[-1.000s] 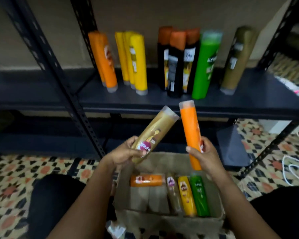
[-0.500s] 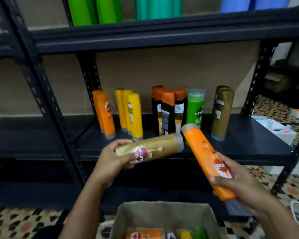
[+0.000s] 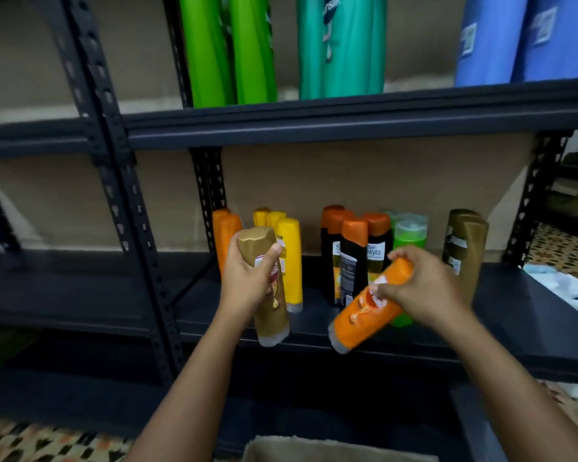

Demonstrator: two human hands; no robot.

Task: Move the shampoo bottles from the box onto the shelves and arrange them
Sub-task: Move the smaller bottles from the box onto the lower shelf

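While the left hand (image 3: 247,281) wraps its grip round the upper half of a gold shampoo bottle (image 3: 268,288), that bottle stands nearly upright, cap end down, at the near edge of the middle shelf (image 3: 531,315); whether it touches the shelf I cannot tell. To the right, the right hand (image 3: 424,288) closes its grip round the far end of an orange shampoo bottle (image 3: 367,308), which tilts steeply, its cap end low and to the left over the same near edge. Behind the hands, on the middle shelf, stand orange bottles (image 3: 226,235), yellow bottles (image 3: 289,258), black bottles with orange tops (image 3: 354,258), green bottles (image 3: 409,235) and olive-gold bottles (image 3: 466,241). On the upper shelf (image 3: 347,118) stand tall green bottles (image 3: 227,48), teal bottles (image 3: 341,45) and blue bottles (image 3: 524,38). At the near bottom edge the cardboard box (image 3: 331,451) shows its rim.
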